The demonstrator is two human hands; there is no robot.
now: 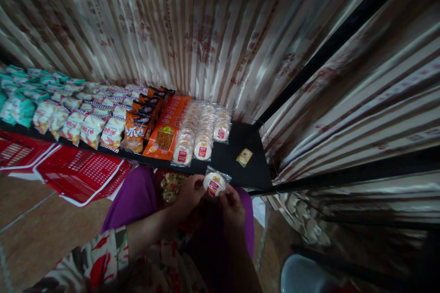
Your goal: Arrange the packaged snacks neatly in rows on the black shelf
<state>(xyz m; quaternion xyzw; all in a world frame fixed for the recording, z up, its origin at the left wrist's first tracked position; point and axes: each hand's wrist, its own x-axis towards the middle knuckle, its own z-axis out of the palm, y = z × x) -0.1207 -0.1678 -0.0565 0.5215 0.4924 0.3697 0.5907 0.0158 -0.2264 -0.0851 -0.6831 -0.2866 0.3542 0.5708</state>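
Between my two hands is a rice cracker packet [214, 183], clear-wrapped with a red label and a round white cracker inside. My left hand [190, 193] pinches its left edge, and the fingers of my right hand [232, 202] are closed on its lower right corner. Just beyond, rows of similar rice cracker packets [203, 143] stand on the black shelf [223, 168]. A small yellowish wrapped piece [244, 157] lies by itself to their right.
Left along the shelf come a large orange snack bag [167, 130], smaller orange bags [134, 132], white bags [91, 129] and teal bags [19, 109]. Red baskets [79, 176] sit below. A striped curtain [206, 32] hangs behind; a black pole [330, 46] slants at right.
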